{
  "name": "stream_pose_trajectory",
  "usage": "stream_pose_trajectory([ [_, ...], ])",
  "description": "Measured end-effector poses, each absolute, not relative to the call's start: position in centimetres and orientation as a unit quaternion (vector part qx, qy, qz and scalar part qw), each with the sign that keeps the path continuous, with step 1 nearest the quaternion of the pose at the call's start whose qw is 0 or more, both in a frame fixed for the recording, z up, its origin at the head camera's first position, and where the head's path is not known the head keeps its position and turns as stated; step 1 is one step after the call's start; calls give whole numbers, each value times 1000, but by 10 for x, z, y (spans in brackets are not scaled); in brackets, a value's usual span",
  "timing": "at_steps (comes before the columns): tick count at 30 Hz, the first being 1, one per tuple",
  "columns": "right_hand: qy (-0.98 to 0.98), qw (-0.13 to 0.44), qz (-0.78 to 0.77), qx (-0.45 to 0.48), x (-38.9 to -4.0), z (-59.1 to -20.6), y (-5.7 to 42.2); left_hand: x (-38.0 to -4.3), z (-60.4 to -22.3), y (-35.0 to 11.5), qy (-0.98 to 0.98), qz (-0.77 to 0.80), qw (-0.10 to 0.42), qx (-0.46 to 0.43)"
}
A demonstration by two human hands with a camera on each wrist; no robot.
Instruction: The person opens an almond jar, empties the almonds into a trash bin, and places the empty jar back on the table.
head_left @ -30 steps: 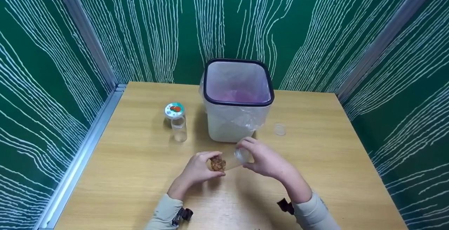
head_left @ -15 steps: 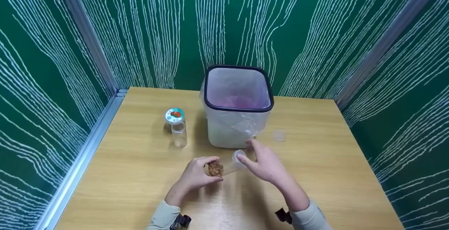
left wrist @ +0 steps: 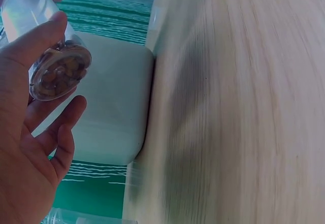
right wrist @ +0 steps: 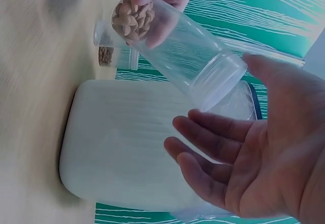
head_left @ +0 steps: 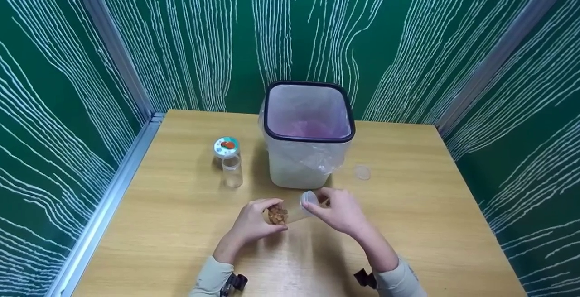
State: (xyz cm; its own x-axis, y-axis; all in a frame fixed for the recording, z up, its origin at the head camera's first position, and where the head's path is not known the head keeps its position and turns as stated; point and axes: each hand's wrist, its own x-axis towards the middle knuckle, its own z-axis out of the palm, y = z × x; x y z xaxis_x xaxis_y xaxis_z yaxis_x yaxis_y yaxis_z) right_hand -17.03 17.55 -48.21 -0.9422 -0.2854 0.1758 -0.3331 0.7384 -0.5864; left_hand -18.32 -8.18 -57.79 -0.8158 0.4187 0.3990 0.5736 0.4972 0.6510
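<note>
My left hand [head_left: 256, 220] grips the base of a clear plastic jar [head_left: 297, 213], which lies tilted above the table. Brown almonds [right wrist: 133, 21] are gathered at its bottom end, inside that grip. At the jar's other end is a translucent lid [right wrist: 218, 82]. My right hand [head_left: 342, 211] spans this lid, thumb at one side of the rim and fingertips at the other. In the right wrist view its fingers [right wrist: 218, 137] are loosely bent. The jar's base [left wrist: 61, 71] faces the left wrist camera.
A white bin [head_left: 297, 165] with a black rim and plastic liner stands behind the hands. To its left are a clear jar [head_left: 232, 174] and a container with a patterned lid [head_left: 226, 146]. A clear disc [head_left: 362, 172] lies at right on the wooden table [head_left: 408, 206].
The right fingers loosened and spread off the lid, then came back round it with the thumb at the rim. The left hand keeps its grip, shifting slightly left with the jar.
</note>
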Motion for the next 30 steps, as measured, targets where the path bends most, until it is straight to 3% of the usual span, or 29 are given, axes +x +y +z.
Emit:
stream_pose_trajectory([
  [7,-915,25,338,220,-171,-483,186,-185,-577,-81,-856,-411,102,-298],
  [13,-891,-3,358,281,-168,-483,191,-182,-579,-82,-859,-414,85,-289],
  [20,-868,4,353,350,-171,-487,195,-183,-583,-82,-854,-424,58,-296],
  [30,-866,14,340,367,-173,-489,195,-186,-586,-82,-843,-447,22,-300],
])
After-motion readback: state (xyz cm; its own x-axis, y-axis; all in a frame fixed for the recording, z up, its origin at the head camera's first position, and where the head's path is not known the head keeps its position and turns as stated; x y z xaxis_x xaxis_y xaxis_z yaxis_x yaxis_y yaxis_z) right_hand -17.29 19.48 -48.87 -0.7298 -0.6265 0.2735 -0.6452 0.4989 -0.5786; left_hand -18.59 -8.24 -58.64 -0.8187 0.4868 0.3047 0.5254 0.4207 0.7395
